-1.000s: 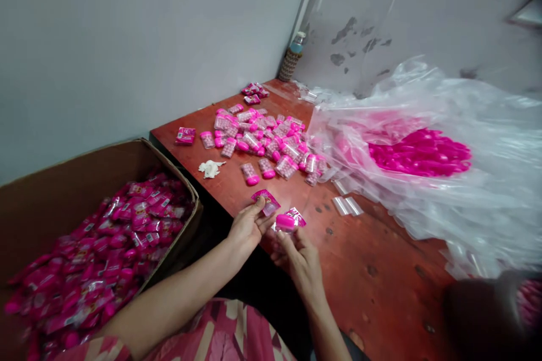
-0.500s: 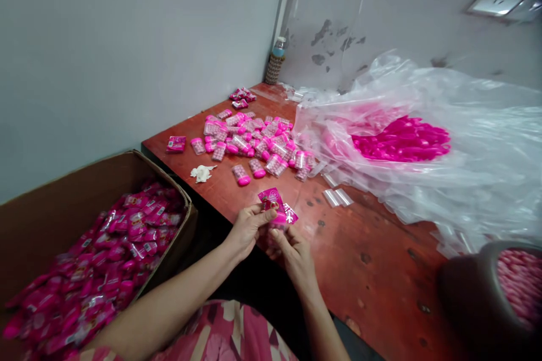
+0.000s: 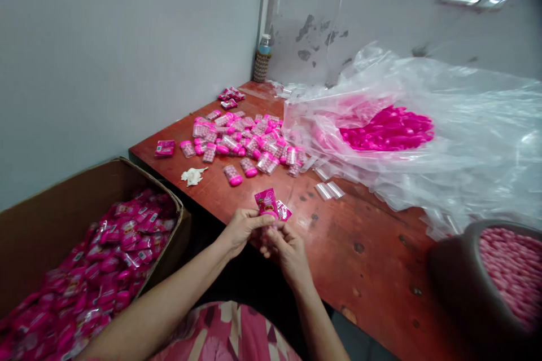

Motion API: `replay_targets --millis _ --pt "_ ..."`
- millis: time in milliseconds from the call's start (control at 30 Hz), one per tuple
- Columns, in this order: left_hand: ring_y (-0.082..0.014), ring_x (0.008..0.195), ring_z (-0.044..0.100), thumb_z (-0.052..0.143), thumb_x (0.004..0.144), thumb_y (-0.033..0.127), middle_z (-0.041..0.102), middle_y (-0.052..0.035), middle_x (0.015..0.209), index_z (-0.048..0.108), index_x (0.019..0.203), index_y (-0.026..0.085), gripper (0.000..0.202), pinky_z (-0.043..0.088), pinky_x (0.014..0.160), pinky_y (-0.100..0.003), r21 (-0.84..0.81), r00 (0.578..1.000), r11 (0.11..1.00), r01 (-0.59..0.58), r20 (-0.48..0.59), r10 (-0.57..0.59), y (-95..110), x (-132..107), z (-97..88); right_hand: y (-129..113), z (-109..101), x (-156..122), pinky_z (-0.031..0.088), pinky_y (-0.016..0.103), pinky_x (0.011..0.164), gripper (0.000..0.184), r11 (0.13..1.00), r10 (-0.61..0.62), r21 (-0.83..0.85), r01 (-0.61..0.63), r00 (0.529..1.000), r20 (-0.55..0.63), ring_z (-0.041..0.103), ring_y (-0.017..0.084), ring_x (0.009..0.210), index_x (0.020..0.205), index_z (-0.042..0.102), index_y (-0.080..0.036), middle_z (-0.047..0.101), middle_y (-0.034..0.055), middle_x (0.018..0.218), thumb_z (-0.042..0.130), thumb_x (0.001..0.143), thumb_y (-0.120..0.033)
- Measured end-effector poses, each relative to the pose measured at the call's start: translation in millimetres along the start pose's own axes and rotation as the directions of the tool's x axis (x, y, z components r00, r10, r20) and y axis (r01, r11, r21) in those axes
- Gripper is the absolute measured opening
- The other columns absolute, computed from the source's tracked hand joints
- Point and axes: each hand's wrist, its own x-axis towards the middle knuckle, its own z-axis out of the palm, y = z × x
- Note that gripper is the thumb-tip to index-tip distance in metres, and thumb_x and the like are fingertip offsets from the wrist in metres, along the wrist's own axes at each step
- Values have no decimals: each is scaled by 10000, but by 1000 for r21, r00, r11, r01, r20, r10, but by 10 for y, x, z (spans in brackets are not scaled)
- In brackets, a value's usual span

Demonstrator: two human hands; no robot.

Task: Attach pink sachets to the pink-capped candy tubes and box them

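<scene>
Just over the table's front edge, my left hand (image 3: 242,232) is closed, its thumb and fingers pinching a shiny pink printed wrapper (image 3: 265,200). Close beside it, my right hand (image 3: 293,251) is closed around a small clear candy bottle (image 3: 267,231) of pink beads, mostly hidden by the fingers. Wrapper and bottle meet between the two hands; how far one covers the other I cannot tell. A second printed piece (image 3: 283,211) with white marks sticks out above my right fingers. Beyond the hands lies a pile of filled bottles (image 3: 231,141) with pink caps.
At left stands a cardboard box (image 3: 180,220) full of wrapped bottles. A clear plastic bag (image 3: 466,124) holds pink caps (image 3: 393,131). Empty clear tubes (image 3: 329,190) lie before it. A dark tub (image 3: 455,271) of pink beads is at right. A drink bottle (image 3: 262,62) stands in the corner.
The view has shifted a little, so most things sit further left. My hands stay together on the wrapper and bottle, and less of the bottle's pink cap shows between them.
</scene>
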Motion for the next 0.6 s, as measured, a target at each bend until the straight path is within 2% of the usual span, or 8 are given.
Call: replay_targets --millis 100,167,300,400,533,600 --pt "-107 501 571 715 608 236 622 -49 573 641 652 66 191 476 536 -218 -108 989 992 -71 -134 56 -33 13 -23 44 2 -73 506 226 594 305 996 -19 86 23 999 -39 623 119 630 994 513 -210 648 -3 747 648 725 -259" --pt "-116 556 586 719 604 219 634 -58 605 651 673 63 184 481 585 -225 -150 989 986 -68 -143 47 -57 0 -22 76 -13 -111 513 245 644 280 993 -32 112 38 998 -51 638 136 692 978 519 -203 660 11 775 645 730 -236" --pt "-113 525 568 720 604 239 627 -55 586 654 659 66 194 466 536 -222 -161 991 985 -68 -121 48 -59 -64 14 122 -19 -123 521 256 608 216 992 -44 111 55 994 -103 642 140 620 894 546 -178 670 14 723 660 714 -219" --pt "-120 540 574 715 612 232 634 -72 602 658 667 54 195 468 568 -233 -139 993 987 -85 -91 73 -16 -124 31 104 26 -136 522 250 578 211 996 -69 49 76 987 -147 638 138 586 867 557 -170 672 11 696 672 701 -229" --pt "-119 572 578 689 651 258 629 -63 624 654 696 63 203 469 600 -243 -229 983 963 -145 -143 114 12 -179 16 40 99 -195 524 249 590 224 988 -126 -106 109 977 -174 639 141 609 867 576 -163 677 20 729 683 687 -242" --pt "-112 560 569 690 650 271 620 -56 613 652 693 64 214 462 578 -232 -247 980 957 -155 -158 118 -6 -195 8 31 117 -212 526 253 584 224 986 -135 -120 116 976 -168 638 143 604 860 580 -163 675 18 724 688 681 -244"
